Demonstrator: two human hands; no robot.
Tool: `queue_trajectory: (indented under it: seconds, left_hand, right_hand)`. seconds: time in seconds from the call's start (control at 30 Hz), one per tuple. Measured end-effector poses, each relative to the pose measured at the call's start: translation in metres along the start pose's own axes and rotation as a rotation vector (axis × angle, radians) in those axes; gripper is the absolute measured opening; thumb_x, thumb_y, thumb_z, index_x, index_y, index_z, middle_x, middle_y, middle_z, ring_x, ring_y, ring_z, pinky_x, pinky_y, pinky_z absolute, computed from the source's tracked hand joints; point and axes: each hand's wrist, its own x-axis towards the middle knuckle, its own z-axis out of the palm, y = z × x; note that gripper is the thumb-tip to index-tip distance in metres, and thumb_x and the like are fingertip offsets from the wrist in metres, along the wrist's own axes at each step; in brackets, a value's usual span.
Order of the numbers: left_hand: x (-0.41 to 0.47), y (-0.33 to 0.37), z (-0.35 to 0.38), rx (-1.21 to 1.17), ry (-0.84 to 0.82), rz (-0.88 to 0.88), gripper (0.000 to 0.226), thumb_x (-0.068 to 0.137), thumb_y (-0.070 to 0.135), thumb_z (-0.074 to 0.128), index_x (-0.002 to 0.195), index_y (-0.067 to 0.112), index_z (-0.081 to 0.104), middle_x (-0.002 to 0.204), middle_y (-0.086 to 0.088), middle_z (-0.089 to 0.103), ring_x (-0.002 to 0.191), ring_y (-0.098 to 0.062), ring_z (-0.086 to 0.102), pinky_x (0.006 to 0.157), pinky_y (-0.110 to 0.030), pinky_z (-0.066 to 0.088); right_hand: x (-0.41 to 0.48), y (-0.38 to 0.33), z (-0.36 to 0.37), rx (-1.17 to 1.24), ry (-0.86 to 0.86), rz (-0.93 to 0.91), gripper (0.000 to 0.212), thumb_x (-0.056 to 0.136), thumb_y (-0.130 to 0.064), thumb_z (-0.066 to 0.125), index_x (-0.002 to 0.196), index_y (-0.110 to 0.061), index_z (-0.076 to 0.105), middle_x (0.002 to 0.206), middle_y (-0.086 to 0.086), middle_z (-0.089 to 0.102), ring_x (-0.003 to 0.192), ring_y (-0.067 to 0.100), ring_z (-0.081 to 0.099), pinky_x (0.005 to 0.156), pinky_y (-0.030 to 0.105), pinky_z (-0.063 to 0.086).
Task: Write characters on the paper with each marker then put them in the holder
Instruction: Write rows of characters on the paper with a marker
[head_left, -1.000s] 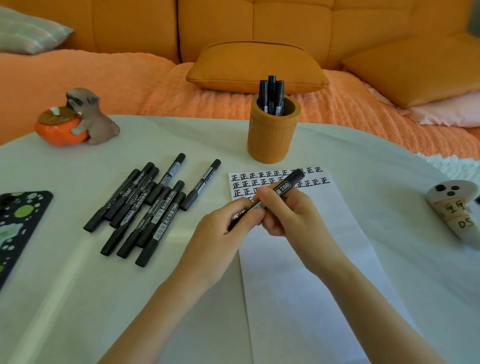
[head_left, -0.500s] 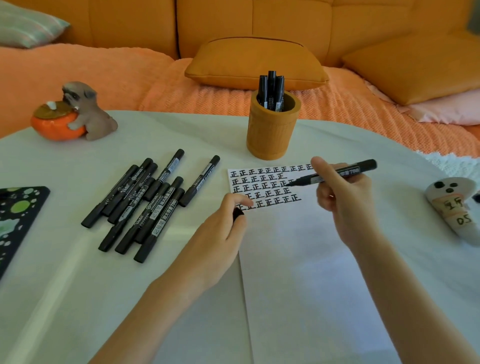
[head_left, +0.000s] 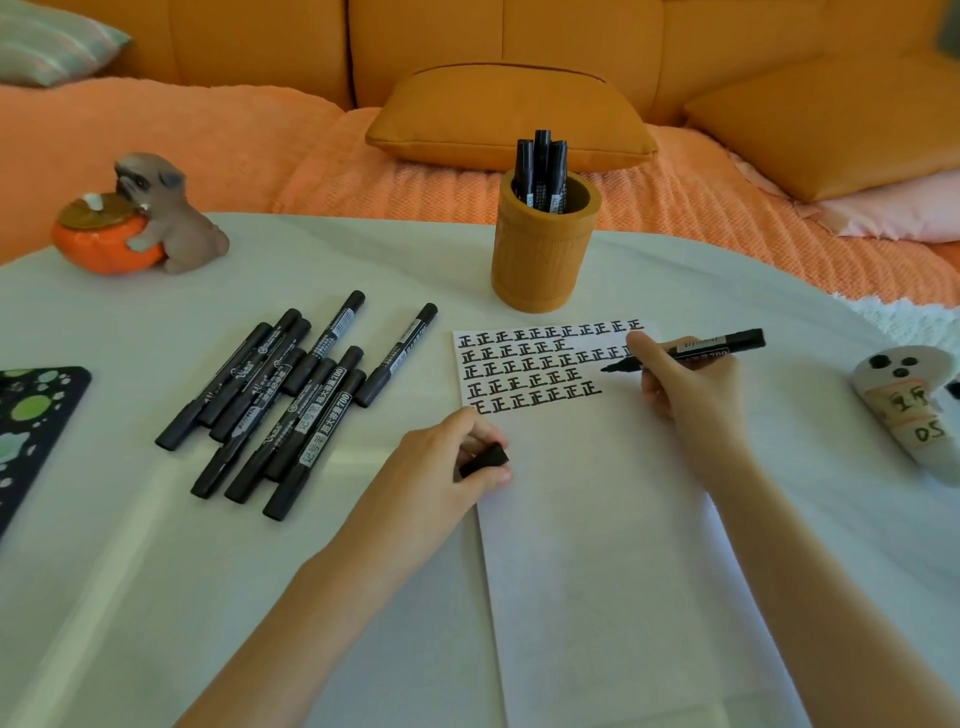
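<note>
Both hands had drawn apart since a second before, when they met on one marker over the paper. The right hand had its fingers curled round the uncapped black marker, with the tip by the right end of the written characters; contact could not be told. The left hand rested at the paper's left edge, pinching the cap. Three capped markers stood in the wooden holder, and the loose markers lay heaped on the tabletop.
</note>
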Motion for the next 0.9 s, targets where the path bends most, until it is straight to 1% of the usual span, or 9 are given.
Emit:
queue_trajectory:
  seconds: [0.13, 0.3, 0.47, 0.7, 0.83, 0.9]
  left_hand:
    - [0.0015, -0.0004, 0.0001, 0.002, -0.008, -0.017, 0.016, 0.081, 0.023, 0.070, 0.090, 0.033, 0.061, 0.087, 0.019, 0.065, 0.081, 0.006, 0.060, 0.073, -0.009, 0.046]
    - [0.0008, -0.0008, -0.0004, 0.001, -0.006, -0.021, 0.014, 0.082, 0.024, 0.070, 0.093, 0.030, 0.062, 0.086, 0.019, 0.064, 0.080, 0.008, 0.058, 0.068, -0.004, 0.042]
    - [0.0007, -0.0003, -0.0003, 0.001, -0.010, -0.016, 0.014, 0.082, 0.023, 0.069, 0.092, 0.029, 0.062, 0.085, 0.019, 0.064, 0.079, 0.010, 0.057, 0.067, -0.003, 0.040]
    - [0.0009, 0.0006, -0.0003, 0.004, -0.015, -0.019, 0.014, 0.083, 0.023, 0.069, 0.094, 0.028, 0.062, 0.085, 0.019, 0.064, 0.079, 0.010, 0.057, 0.068, -0.004, 0.042]
    - [0.0008, 0.0004, -0.0003, 0.013, -0.008, -0.022, 0.014, 0.083, 0.023, 0.069, 0.095, 0.026, 0.063, 0.087, 0.018, 0.065, 0.079, 0.007, 0.058, 0.068, -0.006, 0.043]
    - [0.0007, 0.0004, -0.0002, 0.016, -0.008, -0.019, 0.014, 0.083, 0.023, 0.068, 0.095, 0.026, 0.063, 0.087, 0.018, 0.065, 0.079, 0.008, 0.057, 0.068, -0.006, 0.043]
  right_hand:
    - [0.0004, 0.0040, 0.0024, -0.087, 0.057, -0.038, 0.035, 0.085, -0.027, 0.064, 0.060, -0.011, 0.047, 0.054, 0.004, 0.044, 0.046, 0.010, 0.035, 0.044, 0.018, 0.029]
    - [0.0010, 0.0071, 0.0051, -0.112, 0.073, -0.043, 0.029, 0.085, -0.023, 0.063, 0.063, -0.011, 0.047, 0.053, 0.000, 0.042, 0.044, 0.008, 0.032, 0.042, 0.017, 0.026]
    - [0.0006, 0.0077, 0.0059, -0.110, 0.078, -0.050, 0.033, 0.086, -0.021, 0.063, 0.060, -0.014, 0.045, 0.053, -0.002, 0.041, 0.043, 0.005, 0.031, 0.041, 0.015, 0.025]
    - [0.0012, 0.0080, 0.0070, -0.111, 0.070, -0.052, 0.032, 0.086, -0.023, 0.064, 0.060, -0.015, 0.047, 0.053, -0.003, 0.042, 0.044, 0.005, 0.032, 0.041, 0.016, 0.026]
    - [0.0011, 0.0092, 0.0077, -0.122, 0.052, -0.050, 0.032, 0.086, -0.024, 0.064, 0.060, -0.016, 0.048, 0.052, -0.004, 0.042, 0.043, 0.005, 0.032, 0.041, 0.016, 0.026]
    - [0.0014, 0.0101, 0.0082, -0.131, 0.052, -0.055, 0.029, 0.086, -0.024, 0.064, 0.063, -0.014, 0.050, 0.053, -0.003, 0.042, 0.043, 0.006, 0.032, 0.041, 0.016, 0.026]
